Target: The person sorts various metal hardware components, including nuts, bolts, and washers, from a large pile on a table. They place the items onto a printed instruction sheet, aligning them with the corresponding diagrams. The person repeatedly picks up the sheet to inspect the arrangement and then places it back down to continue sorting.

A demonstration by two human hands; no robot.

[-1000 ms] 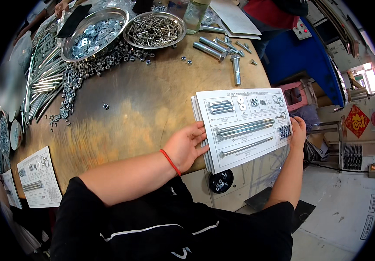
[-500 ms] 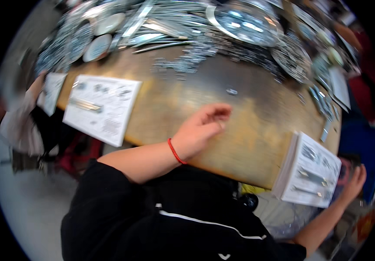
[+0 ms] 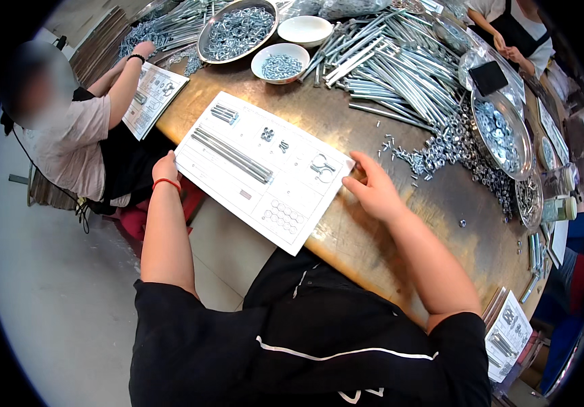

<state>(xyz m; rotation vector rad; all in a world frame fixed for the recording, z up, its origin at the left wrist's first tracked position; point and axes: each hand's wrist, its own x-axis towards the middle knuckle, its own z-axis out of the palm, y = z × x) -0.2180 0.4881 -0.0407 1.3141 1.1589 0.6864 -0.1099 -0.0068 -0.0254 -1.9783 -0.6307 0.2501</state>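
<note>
A large white printed card [image 3: 288, 186] is held tilted over the table's near edge. Long metal rods [image 3: 232, 155] lie across it, with a group of shorter rods at its upper left; smaller dark shapes and rings also show, and I cannot tell which are real parts and which are printed. My left hand [image 3: 165, 168], with a red cord at the wrist, grips the card's left corner. My right hand [image 3: 375, 188] pinches its right corner between thumb and fingers.
Metal bowls of hardware [image 3: 236, 35], white bowls [image 3: 281, 64], a pile of long bolts [image 3: 400, 68] and loose nuts [image 3: 465, 146] cover the table's far side. More cards [image 3: 509, 336] are stacked at the right edge. A co-worker [image 3: 68, 146] handles another card at left.
The view has swung left. My left hand, earlier over the bare tabletop, now grips the card at the left; my right hand has moved from beside the right-hand stack to this card.
</note>
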